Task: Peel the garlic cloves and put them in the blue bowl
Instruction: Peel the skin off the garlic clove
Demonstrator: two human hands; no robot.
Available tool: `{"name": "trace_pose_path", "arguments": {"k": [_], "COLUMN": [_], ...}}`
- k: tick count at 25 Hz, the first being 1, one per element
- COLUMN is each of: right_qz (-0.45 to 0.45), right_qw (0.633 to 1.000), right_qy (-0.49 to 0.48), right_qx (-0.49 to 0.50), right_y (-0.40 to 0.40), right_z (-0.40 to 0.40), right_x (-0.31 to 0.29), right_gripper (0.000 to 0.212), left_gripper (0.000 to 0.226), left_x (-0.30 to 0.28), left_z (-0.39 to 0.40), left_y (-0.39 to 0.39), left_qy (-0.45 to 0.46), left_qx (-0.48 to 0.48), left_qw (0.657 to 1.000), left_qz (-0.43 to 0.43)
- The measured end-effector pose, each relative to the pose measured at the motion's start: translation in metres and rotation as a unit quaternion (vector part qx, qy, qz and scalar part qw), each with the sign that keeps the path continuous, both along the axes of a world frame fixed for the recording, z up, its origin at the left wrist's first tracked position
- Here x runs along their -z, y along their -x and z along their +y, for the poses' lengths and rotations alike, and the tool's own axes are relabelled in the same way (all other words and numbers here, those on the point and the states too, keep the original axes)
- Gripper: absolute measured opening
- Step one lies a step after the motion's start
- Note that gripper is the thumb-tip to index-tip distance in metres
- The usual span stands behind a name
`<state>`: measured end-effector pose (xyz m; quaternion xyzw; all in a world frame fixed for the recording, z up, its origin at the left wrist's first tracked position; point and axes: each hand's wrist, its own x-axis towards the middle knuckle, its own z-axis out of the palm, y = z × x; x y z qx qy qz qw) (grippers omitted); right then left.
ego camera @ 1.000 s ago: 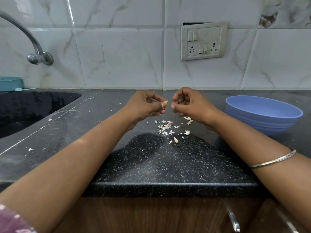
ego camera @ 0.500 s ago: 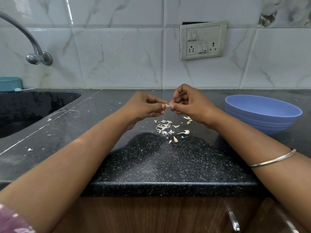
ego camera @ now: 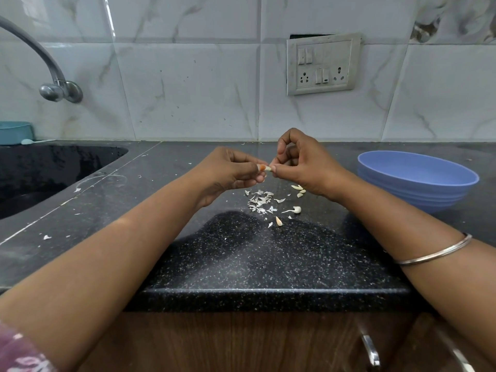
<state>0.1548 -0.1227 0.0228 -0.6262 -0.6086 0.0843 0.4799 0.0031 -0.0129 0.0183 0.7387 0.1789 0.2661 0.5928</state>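
My left hand (ego camera: 230,170) and my right hand (ego camera: 303,165) meet above the black counter, both pinching one small garlic clove (ego camera: 267,168) between their fingertips. Under them lies a scatter of white peel scraps (ego camera: 260,201). Loose cloves lie beside it: one (ego camera: 279,220) near the front, one with a thin tail (ego camera: 296,209), and a few (ego camera: 298,187) under my right wrist. The blue bowl (ego camera: 418,181) stands to the right of my right hand; its inside looks bare from here.
A dark sink (ego camera: 48,173) with a metal tap (ego camera: 53,84) takes up the left side. A teal container (ego camera: 14,132) sits behind it. A switch and socket plate (ego camera: 323,64) is on the tiled wall. Peel bits (ego camera: 47,237) dot the counter on the left.
My two hands have closed together; the right fingertips now touch the clove that the left hand held a little apart a second ago.
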Motion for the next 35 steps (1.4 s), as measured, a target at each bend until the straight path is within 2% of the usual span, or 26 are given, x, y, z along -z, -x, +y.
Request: {"name": "trace_pose_path", "arguments": {"k": [4, 9, 12, 16, 19, 22, 26, 31, 35], "right_qz": [0.024, 0.115, 0.143, 0.189, 0.227, 0.249, 0.232, 0.211, 0.203], "right_qw": [1.0, 0.993, 0.989, 0.981, 0.973, 0.968, 0.972, 0.977, 0.978], "right_qy": [0.003, 0.009, 0.024, 0.033, 0.026, 0.014, 0.007, 0.006, 0.012], "right_qx": [0.006, -0.006, 0.004, -0.009, -0.027, -0.034, -0.035, -0.043, -0.046], "right_y": [0.001, 0.006, 0.006, 0.006, 0.006, 0.005, 0.004, 0.007, 0.008], "right_z": [0.0, 0.0, 0.0, -0.002, -0.001, -0.001, -0.002, 0.0, 0.002], "right_x": [0.0, 0.0, -0.001, -0.001, -0.001, -0.001, -0.001, 0.001, 0.001], "right_gripper": [0.03, 0.03, 0.028, 0.026, 0.026, 0.026, 0.025, 0.023, 0.02], "left_gripper": [0.016, 0.01, 0.013, 0.009, 0.012, 0.018, 0.02, 0.011, 0.008], "left_x": [-0.001, -0.003, -0.001, 0.002, 0.002, 0.003, 0.005, 0.006, 0.006], "left_z": [-0.002, -0.006, -0.005, 0.0, 0.004, 0.001, -0.003, 0.001, 0.002], "left_y": [0.0, -0.003, -0.003, -0.005, -0.006, -0.008, -0.006, -0.006, -0.005], "left_qy": [0.004, -0.001, -0.088, -0.241, -0.272, -0.231, -0.092, 0.022, 0.051], "left_qx": [0.001, -0.016, -0.021, -0.08, -0.1, -0.081, -0.028, -0.006, -0.015], "left_qw": [1.0, 0.999, 0.996, 0.967, 0.957, 0.969, 0.995, 0.999, 0.997], "left_qz": [-0.003, -0.029, -0.026, -0.01, -0.017, -0.021, -0.021, -0.048, -0.053]}}
